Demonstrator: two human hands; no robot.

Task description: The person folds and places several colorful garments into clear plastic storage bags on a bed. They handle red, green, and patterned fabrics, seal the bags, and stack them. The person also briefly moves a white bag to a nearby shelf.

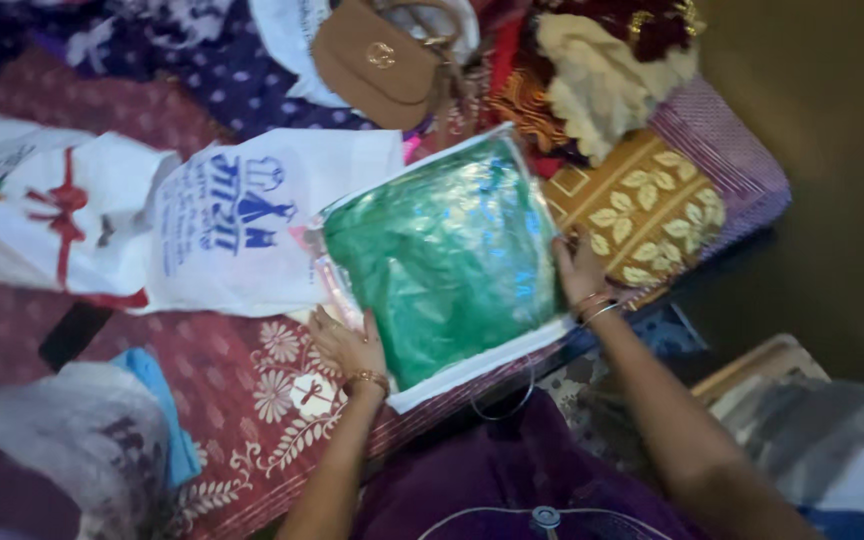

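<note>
So both hands were on a clear plastic packet of green fabric (447,255) lying flat on the bed (252,390), over its maroon floral cover. The left hand (350,345) had its grip pressed on the packet's near left corner, fingers spread flat rather than curled around anything. The right hand (580,270) held the right edge, fingers closed over it. Just beside the packet on the left lay a white printed carry bag (242,225), and a tan purse (377,62) sat further back.
</note>
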